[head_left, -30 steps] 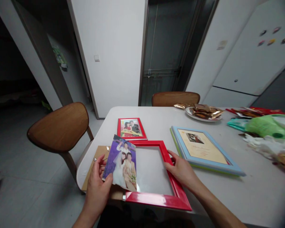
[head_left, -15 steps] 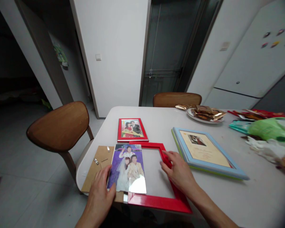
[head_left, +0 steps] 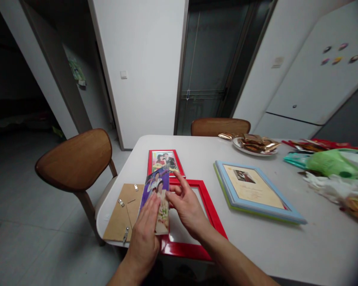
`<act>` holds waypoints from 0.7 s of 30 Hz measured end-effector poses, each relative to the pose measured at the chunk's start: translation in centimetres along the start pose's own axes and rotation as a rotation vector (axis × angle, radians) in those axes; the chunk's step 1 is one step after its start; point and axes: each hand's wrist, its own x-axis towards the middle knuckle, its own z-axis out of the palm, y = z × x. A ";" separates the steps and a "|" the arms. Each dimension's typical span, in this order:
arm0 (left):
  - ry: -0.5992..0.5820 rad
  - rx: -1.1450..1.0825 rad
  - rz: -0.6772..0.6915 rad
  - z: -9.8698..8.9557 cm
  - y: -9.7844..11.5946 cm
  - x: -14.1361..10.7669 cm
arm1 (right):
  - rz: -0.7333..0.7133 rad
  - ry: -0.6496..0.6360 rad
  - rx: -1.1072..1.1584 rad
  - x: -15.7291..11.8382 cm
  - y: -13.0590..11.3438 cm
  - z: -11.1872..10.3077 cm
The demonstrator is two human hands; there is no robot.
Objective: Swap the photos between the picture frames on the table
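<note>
A wedding photo [head_left: 164,186] with a purple background is tilted up over the left side of the empty red picture frame [head_left: 216,218]. My left hand [head_left: 146,226] grips it from the left, fingers lying across its front. At its right edge, my right hand [head_left: 186,204] pinches it with the thumb and fingers, the index finger reaching toward the top corner. Left of the photo lies a brown backing board [head_left: 116,218] with metal clips, partly hidden by my left hand. A smaller red framed photo [head_left: 179,166] lies just beyond, partly covered by the raised photo.
A stack of light blue and green picture frames [head_left: 226,180] lies to the right on the white table [head_left: 197,153]. Farther back are a plate [head_left: 241,150] of gold packets and a green plastic bag [head_left: 325,163]. Wooden chairs [head_left: 74,163] stand at the left and far side.
The photo has gone from lying nearly flat to tilted up, turned on edge. My right hand has left the red frame's right side and moved left onto the photo.
</note>
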 end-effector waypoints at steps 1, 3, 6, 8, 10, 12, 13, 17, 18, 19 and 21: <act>0.065 -0.087 -0.056 -0.3 0.3 0.5 | -0.006 -0.005 0.000 -0.3 -0.4 0.1; 0.189 -0.285 -0.238 -0.7 1.2 1.1 | 0.033 0.025 -0.034 -0.6 -0.4 -0.2; 0.324 -0.584 -0.504 0.0 2.5 1.3 | 0.212 0.089 -0.013 -0.9 1.0 -1.4; 0.327 -0.759 -0.591 1.1 3.0 1.0 | 0.261 0.102 0.090 -1.0 2.0 -2.6; 0.243 -0.914 -0.612 2.0 3.3 0.8 | 0.204 0.133 0.153 -1.0 2.4 -4.0; 0.157 -0.995 -0.589 2.4 3.2 0.7 | 0.175 0.189 0.117 -1.0 2.0 -5.6; 0.131 -0.990 -0.573 2.4 3.0 0.7 | 0.193 0.207 0.073 -1.0 1.7 -6.5; -0.013 -0.691 -0.511 1.9 2.3 0.2 | 0.297 0.257 -0.150 -0.6 0.9 -9.4; -0.078 -0.582 -0.475 1.9 2.3 -0.1 | 0.301 0.260 -0.197 -0.4 1.1 -9.9; -0.141 -0.476 -0.427 1.9 2.3 -0.5 | 0.295 0.253 -0.236 -0.2 1.4 -10.2; -0.245 -0.290 -0.308 2.2 2.2 -1.2 | 0.261 0.228 -0.295 0.4 2.1 -10.5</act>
